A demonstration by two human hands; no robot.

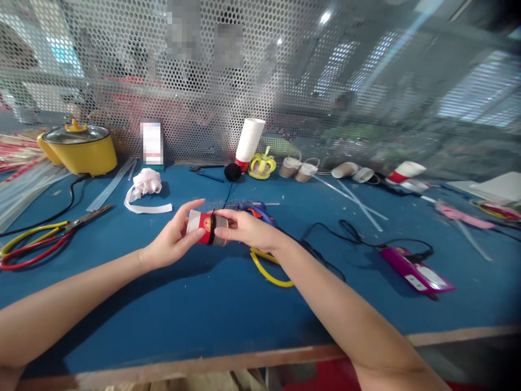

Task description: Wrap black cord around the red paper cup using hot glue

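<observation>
Your left hand (173,240) is closed around the paper cup (200,224), which lies sideways at the centre of the frame, above the blue table (163,309). Your right hand (249,229) pinches the black thread (211,231) against it. Pull the thread taut and wrap the turns snug.

I see a blue table (183,309). Scissors (44,239), a yellow pot (79,149), ribbon (144,187) and a cup stack (249,142) sit on it.
</observation>
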